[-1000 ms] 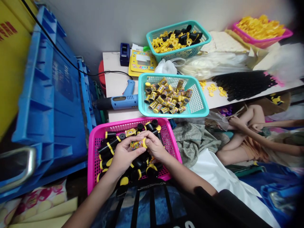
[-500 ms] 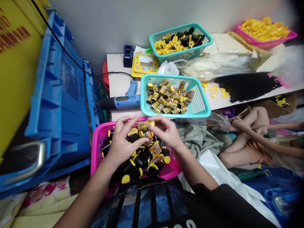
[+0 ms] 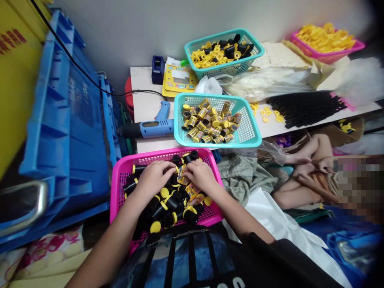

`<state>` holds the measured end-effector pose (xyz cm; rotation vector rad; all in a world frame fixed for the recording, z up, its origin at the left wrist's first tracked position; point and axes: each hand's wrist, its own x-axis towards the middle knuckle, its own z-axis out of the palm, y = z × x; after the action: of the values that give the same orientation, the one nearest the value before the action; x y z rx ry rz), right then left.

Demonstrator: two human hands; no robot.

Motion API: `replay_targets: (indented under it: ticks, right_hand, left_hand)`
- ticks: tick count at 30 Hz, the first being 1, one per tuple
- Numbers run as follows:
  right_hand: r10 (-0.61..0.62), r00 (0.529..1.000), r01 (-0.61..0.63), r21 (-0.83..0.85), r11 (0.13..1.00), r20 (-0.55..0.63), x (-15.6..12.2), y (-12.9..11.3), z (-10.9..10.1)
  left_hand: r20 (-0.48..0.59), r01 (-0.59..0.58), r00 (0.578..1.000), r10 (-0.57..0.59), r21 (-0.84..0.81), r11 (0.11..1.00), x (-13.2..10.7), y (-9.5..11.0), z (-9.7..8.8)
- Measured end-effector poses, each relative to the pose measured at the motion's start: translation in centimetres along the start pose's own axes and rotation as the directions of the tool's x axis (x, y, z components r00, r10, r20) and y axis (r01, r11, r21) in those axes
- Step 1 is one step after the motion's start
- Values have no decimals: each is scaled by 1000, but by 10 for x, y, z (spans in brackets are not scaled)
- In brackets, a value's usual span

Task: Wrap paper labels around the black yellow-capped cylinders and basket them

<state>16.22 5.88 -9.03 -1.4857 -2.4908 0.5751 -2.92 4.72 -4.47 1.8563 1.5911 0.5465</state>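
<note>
The wrapped tub isn't sitting in the right hand [image 3: 200, 176] now, so it's probably lying in the blue-green basket [image 3: 249, 125] ahead of the fingers. Both hands are dipping into the pink basket [image 3: 168, 151], so a new turn seems to be starting. The left hand [image 3: 154, 176] is pinching a yellow lid [image 3: 176, 170]. Beside it, the right fingers are touching a shiny wrapper [image 3: 181, 178]; I can't tell if they're pinching.

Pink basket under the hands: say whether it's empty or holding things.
Not empty: black tubs with yellow lids lie jumbled inside the pink basket, though some mesh wall shows bare.
</note>
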Motion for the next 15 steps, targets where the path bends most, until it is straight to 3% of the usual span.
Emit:
replay_targets:
  ticks: [3,6,10,13,15]
  right_hand:
    - [-6,1000,6,74,997,-1,2,10,-6]
    - [-5,1000,6,140,990,-4,0,15,-25]
    - [-76,997,79,248,966,-20,-5,4,-53]
    - [-137,990,137,335,932,-25,-4,-8,-63]
    - [-86,994,104,411,906,-62,-1,-11,-62]
  left_hand:
    - [-36,1,999,-2,-26,1000,-3,2,-2]
    - [-91,-2,996,-6,-84,996,-7,5,-3]
    - [-108,-48,994,25,-218,975,-9,14,6]
    - [-38,36,998,-56,-416,909,-8,18,14]
    - [-6,120,989,-146,-537,835,-9,18,15]
